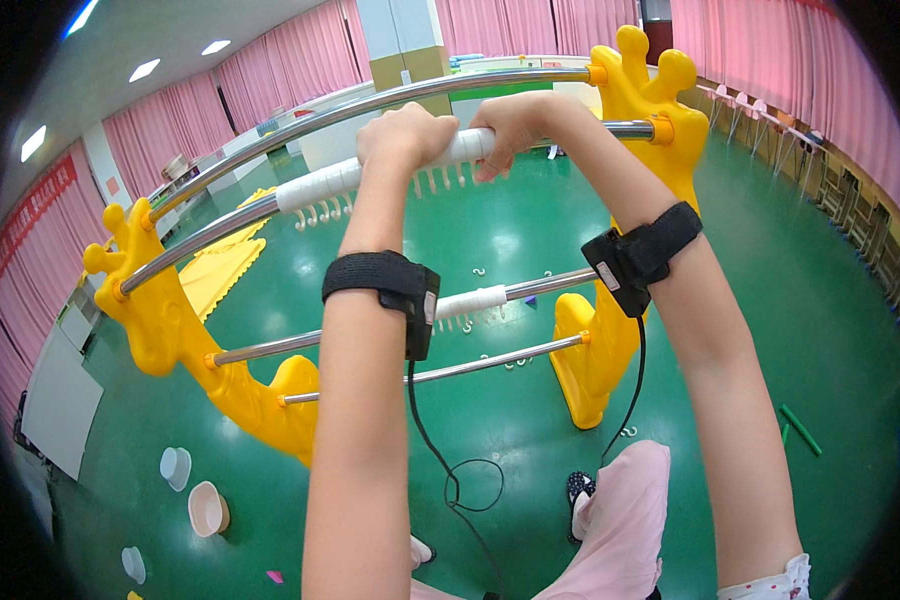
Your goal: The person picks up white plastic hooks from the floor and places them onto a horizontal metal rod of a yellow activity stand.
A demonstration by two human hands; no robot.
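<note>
A row of white plastic hooks point(320, 188) with ring tops sits packed along the second metal bar point(200, 243) of a rack, their curved ends hanging down. My left hand point(402, 138) is closed over the middle of this row. Closer to the row's right end, my right hand point(518, 122) bends down with its fingers curled around the end hooks; its fingertips are partly hidden. The rack has yellow animal-shaped end frames, one at left point(165, 310) and one at right point(670, 135). A shorter group of white hooks point(470, 302) hangs on a lower bar.
Several loose white hooks point(628, 432) lie on the green floor under the rack. Bowls point(208, 510) stand at lower left, near a white board point(60, 410). Green sticks point(802, 430) lie at right. A yellow mat point(225, 265) is behind the rack. A black cable point(455, 490) hangs from my wrist straps.
</note>
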